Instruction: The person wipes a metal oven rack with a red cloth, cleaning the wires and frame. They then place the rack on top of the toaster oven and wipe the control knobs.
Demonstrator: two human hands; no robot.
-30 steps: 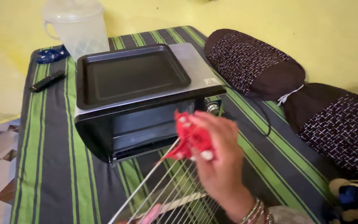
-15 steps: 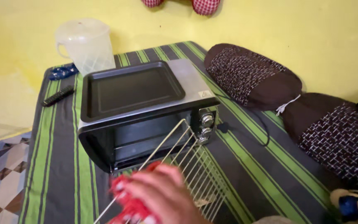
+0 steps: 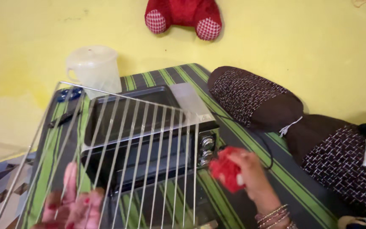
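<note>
My left hand (image 3: 70,205) holds a metal wire rack (image 3: 128,144) by its lower edge, lifted upright in front of the camera. Through its bars I see a black and silver toaster oven (image 3: 191,127) with a dark baking tray (image 3: 149,99) lying on its top. My right hand (image 3: 246,171), bangles on the wrist, grips a crumpled red cloth (image 3: 226,168) just right of the rack and in front of the oven's knobs.
The oven stands on a green and grey striped mattress (image 3: 272,169). A clear plastic jug (image 3: 94,68) and a black remote (image 3: 62,118) lie behind it. Dark patterned bolsters (image 3: 259,99) line the right side. A red stuffed toy (image 3: 183,17) hangs on the yellow wall.
The rack has swung from lying flat and low to upright and closer to the camera. My right hand with the red cloth moved off the rack to its right side. The view tilted upward.
</note>
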